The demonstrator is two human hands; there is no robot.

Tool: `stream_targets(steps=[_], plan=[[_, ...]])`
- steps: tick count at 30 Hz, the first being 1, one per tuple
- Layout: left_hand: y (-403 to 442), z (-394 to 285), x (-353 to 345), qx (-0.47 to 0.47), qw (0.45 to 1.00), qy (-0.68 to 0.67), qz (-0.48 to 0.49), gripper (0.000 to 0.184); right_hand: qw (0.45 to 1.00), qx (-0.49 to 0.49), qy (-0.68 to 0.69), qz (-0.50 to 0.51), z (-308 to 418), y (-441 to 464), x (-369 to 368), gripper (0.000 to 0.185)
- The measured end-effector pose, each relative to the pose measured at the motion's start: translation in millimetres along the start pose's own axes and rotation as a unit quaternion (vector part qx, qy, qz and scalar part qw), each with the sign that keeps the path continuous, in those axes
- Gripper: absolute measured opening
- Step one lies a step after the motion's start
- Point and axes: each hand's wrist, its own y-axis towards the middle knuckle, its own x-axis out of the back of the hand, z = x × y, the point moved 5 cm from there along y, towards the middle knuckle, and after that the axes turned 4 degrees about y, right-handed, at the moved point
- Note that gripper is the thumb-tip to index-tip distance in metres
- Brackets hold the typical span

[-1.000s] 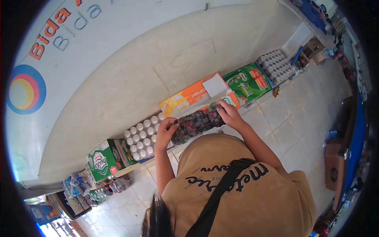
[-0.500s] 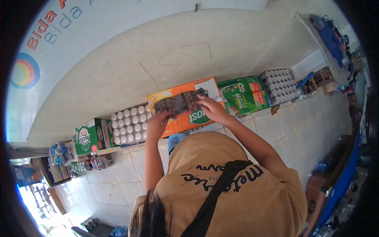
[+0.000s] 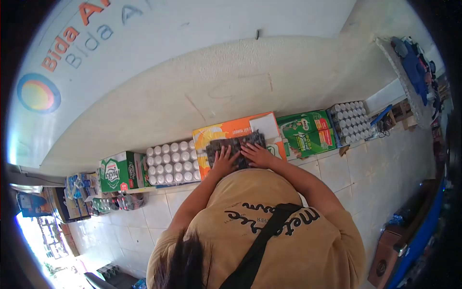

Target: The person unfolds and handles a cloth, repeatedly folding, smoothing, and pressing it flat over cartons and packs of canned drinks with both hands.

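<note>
A dark, mottled piece of folded cloth [image 3: 237, 144] lies on top of an orange-and-yellow carton [image 3: 231, 128]. I cannot make out what kind of garment or fabric it is. My left hand [image 3: 224, 161] rests flat on its near left part, fingers spread. Close beside it, my right hand [image 3: 256, 155] presses on the right half, its fingers also stretched apart. Neither hand grips the cloth. Part of the carton's near side is hidden by my hands and my tan shirt [image 3: 255, 212].
Left of the carton stand a pack of silver-topped cans [image 3: 172, 163] and a green beer carton [image 3: 117, 172]. On the right are a green Milo carton [image 3: 308, 133] and another can pack [image 3: 352, 120]. A wall [image 3: 226, 82] rises behind; the floor is tiled [image 3: 332, 168].
The dark cloth has come down from between my raised hands onto the carton and lies flatter. Both hands have moved closer together and nearer my body, and their fingers have spread.
</note>
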Motion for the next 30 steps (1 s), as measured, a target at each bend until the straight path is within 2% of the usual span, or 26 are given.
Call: stream_targets(steps=[3,5,8,12,14,16,24,27,29,30], plan=[[9.6,-4.1,-5.2,-0.063,0.998,0.008,0.004,0.075,0.998,-0.033,0.038,-0.03,1.8,-19.5,3.2,0.07],[17.0,-10.4,-5.0,-0.091,0.996,0.009,0.006,0.072,0.992,-0.092,0.054,-0.066,2.6,-35.0,3.4,0.066],[29.0,-31.0,2.1,-0.166,0.984,-0.01,-0.059,0.069,0.982,-0.153,0.074,-0.087,4.3,-62.6,-0.1,0.066],[51.6,-64.6,8.0,-0.229,0.97,0.022,-0.081,0.065,0.965,-0.239,0.066,-0.081,-2.3,-94.8,2.9,0.067],[60.3,-77.7,12.0,-0.234,0.967,-0.006,-0.096,0.066,0.956,-0.277,0.071,-0.061,-3.3,-101.2,-1.1,0.066],[68.5,-86.7,19.1,-0.237,0.965,-0.025,-0.107,0.066,0.941,-0.309,0.075,-0.116,-4.9,-105.8,-0.6,0.069],[110.1,-77.7,19.9,-0.27,0.954,-0.033,-0.124,0.061,0.907,-0.392,0.035,-0.151,-14.5,-90.5,-2.4,0.073],[115.1,-67.1,23.4,-0.252,0.958,-0.029,-0.136,0.059,0.909,-0.39,0.023,-0.148,-25.5,-76.9,2.5,0.073],[115.2,-55.1,27.5,-0.17,0.973,-0.014,-0.156,0.057,0.913,-0.382,0.025,-0.142,-34.9,-64.2,5.2,0.073],[112.4,-50.1,29.0,-0.166,0.974,-0.009,-0.153,0.057,0.919,-0.369,0.011,-0.139,-39.0,-56.5,7.1,0.071]])
